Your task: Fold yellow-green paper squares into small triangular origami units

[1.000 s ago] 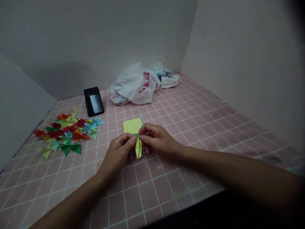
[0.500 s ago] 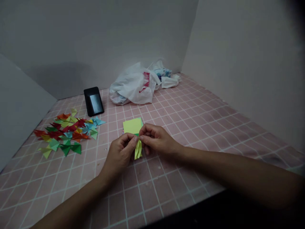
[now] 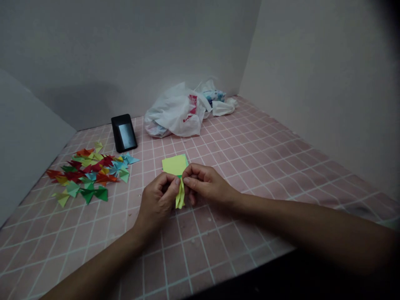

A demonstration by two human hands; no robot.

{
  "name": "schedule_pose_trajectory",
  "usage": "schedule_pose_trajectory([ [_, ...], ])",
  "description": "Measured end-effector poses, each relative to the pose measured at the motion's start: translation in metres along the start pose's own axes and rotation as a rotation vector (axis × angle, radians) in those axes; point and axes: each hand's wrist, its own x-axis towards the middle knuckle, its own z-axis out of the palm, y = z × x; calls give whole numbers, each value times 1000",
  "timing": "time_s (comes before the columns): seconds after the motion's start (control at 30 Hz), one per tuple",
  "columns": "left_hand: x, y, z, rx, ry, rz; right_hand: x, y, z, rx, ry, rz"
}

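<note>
Between my two hands hangs a folded piece of yellow paper [image 3: 180,198], its creased lower end pointing down toward me. My left hand [image 3: 159,193] pinches its upper left side between thumb and forefinger. Close beside it, my right hand [image 3: 203,182] pinches the upper right side, with the other fingers curled under. The top of the folded paper is hidden by my fingertips. Just beyond my hands lies a small stack of square paper sheets [image 3: 174,163], yellow on top with green showing at the edge.
To the left lies a pile of folded paper pieces [image 3: 90,168] in red, orange, yellow, green and blue. Behind it a black phone-like device [image 3: 125,133] is propped up. A white plastic bag [image 3: 176,110] and a blue-and-white packet [image 3: 215,96] sit by the back wall on the pink checked tablecloth [image 3: 265,158].
The yellow folded paper looks slightly narrower and turned between my fingertips. Both hands keep their pinch in nearly the same place, and the view has shifted very slightly.
</note>
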Motion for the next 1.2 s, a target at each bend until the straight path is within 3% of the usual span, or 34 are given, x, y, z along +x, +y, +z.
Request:
schedule_pose_trajectory([
  [0.4, -1, -1, 1, -14, 57, -12, -1, -4, 1, -34, 8, 42],
  [0.87, -1, 0, 3, -273, -23, -186, -1, -1, 1, -61, 68, 31],
  [1.2, 1, -5, 4, -324, -33, -195, 0, -1, -1, -130, 19, -17],
])
